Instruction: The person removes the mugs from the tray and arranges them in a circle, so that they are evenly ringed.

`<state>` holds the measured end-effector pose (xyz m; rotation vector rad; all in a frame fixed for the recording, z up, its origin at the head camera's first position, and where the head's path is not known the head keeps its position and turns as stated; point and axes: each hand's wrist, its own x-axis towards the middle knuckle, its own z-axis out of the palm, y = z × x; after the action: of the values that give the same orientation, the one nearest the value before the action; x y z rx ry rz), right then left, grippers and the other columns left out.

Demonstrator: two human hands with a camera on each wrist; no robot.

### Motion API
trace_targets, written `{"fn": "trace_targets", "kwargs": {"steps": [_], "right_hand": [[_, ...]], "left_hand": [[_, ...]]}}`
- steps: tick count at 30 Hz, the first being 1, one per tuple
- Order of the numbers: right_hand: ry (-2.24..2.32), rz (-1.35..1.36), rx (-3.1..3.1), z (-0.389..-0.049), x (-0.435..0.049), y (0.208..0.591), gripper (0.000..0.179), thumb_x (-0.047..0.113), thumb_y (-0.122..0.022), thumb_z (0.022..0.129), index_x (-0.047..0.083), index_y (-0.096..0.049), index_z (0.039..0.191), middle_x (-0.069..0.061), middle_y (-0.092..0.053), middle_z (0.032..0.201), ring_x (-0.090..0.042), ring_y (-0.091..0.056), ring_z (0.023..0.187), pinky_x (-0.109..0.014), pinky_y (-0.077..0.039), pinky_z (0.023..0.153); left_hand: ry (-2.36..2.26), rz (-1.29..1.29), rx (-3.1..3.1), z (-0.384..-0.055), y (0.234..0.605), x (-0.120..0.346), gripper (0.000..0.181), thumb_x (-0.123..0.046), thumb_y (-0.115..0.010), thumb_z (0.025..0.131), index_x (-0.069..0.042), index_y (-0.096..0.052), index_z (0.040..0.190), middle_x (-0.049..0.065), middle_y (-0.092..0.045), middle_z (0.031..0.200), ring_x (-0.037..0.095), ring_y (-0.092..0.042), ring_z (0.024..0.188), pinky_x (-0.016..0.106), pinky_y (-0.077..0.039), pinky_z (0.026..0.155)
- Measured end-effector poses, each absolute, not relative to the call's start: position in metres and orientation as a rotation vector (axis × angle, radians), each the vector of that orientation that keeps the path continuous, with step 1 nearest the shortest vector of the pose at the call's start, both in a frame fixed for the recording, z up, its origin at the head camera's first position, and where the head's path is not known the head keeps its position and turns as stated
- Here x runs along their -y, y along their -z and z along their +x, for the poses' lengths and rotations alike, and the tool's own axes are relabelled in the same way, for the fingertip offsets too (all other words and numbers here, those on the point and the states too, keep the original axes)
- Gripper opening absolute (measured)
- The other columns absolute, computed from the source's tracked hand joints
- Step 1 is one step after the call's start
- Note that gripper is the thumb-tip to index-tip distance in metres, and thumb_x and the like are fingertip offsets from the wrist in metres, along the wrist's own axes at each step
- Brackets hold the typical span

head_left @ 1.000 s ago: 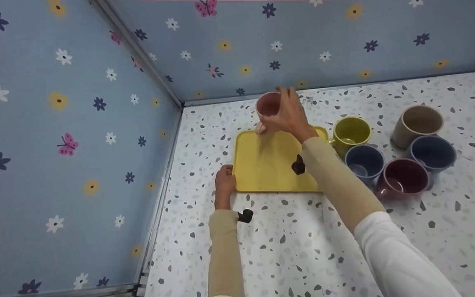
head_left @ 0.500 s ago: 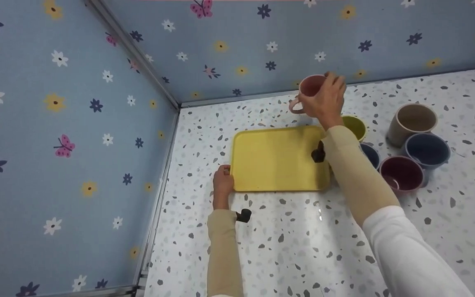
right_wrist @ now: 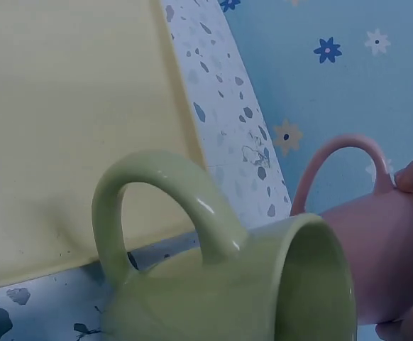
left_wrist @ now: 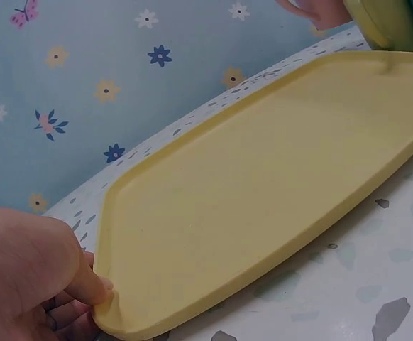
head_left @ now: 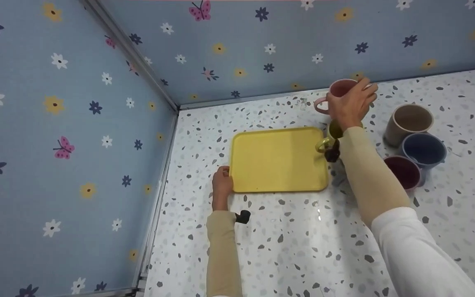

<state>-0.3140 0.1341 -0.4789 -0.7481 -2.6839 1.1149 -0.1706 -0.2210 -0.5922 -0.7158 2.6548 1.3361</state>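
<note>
Head view: your right hand point(head_left: 351, 105) has its fingers point(head_left: 367, 95) curled round the pink mug point(head_left: 336, 90), holding it in the air past the far right corner of the yellow tray point(head_left: 278, 159), above the green mug point(head_left: 331, 133). Your left hand point(head_left: 222, 185) pinches the tray's near left corner, thumb on the rim. The tray lies flat on the speckled counter point(head_left: 287, 247). To the right stand a beige mug point(head_left: 408, 121), a blue mug point(head_left: 424, 150) and a maroon mug point(head_left: 403, 171), close together.
</note>
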Motion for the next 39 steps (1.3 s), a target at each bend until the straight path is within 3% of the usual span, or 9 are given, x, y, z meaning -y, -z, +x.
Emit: {"fn": "trace_targets", "kwargs": {"steps": [13,23,30,35,39], "right_hand": [[-1.264,-0.951,2.672,-0.301,-0.169,0.479,0.102,0.046,-0.061,0.076,0.015,0.007,0.146,-0.016,0.001,0.146,-0.034,-0.008,0.135,-0.038,-0.027,0.107],[-1.223,-0.969,2.733,-0.293,-0.176,0.487,0.104,0.045,-0.059,0.078,0.011,0.011,0.145,-0.02,0.004,0.147,-0.037,-0.004,0.136,-0.043,-0.021,0.109],[-1.061,-0.966,2.85,-0.292,-0.172,0.483,0.102,0.048,-0.058,0.079,0.003,0.006,0.145,-0.027,-0.002,0.143,-0.043,-0.015,0.132,-0.045,-0.027,0.106],[-0.738,-0.959,3.063,-0.292,-0.169,0.474,0.112,0.062,-0.057,0.075,-0.01,-0.002,0.141,-0.037,-0.016,0.136,-0.047,-0.028,0.123,-0.047,-0.037,0.098],[-0.454,-0.862,3.237,-0.29,-0.173,0.467,0.122,0.078,-0.047,0.07,-0.017,-0.009,0.137,-0.042,-0.019,0.135,-0.051,-0.026,0.124,-0.052,-0.029,0.102]], "left_hand": [[-1.305,-0.745,-2.614,-0.172,0.589,0.221,0.038,0.002,-0.039,0.087,-0.005,-0.054,0.122,0.015,-0.057,0.113,0.026,-0.052,0.105,0.037,-0.042,0.089],[-1.324,-0.745,-2.601,-0.169,0.584,0.219,0.041,0.003,-0.038,0.086,-0.005,-0.054,0.123,0.016,-0.056,0.115,0.027,-0.051,0.107,0.039,-0.041,0.091],[-1.323,-0.732,-2.609,-0.17,0.587,0.22,0.04,0.001,-0.039,0.087,-0.005,-0.054,0.123,0.016,-0.057,0.116,0.027,-0.051,0.108,0.038,-0.041,0.092],[-1.318,-0.736,-2.623,-0.171,0.587,0.221,0.04,0.001,-0.04,0.086,-0.005,-0.054,0.123,0.016,-0.058,0.114,0.027,-0.052,0.106,0.038,-0.041,0.09],[-1.312,-0.735,-2.621,-0.17,0.587,0.22,0.039,0.001,-0.04,0.086,-0.005,-0.055,0.123,0.016,-0.058,0.113,0.027,-0.052,0.105,0.038,-0.041,0.09]]}}
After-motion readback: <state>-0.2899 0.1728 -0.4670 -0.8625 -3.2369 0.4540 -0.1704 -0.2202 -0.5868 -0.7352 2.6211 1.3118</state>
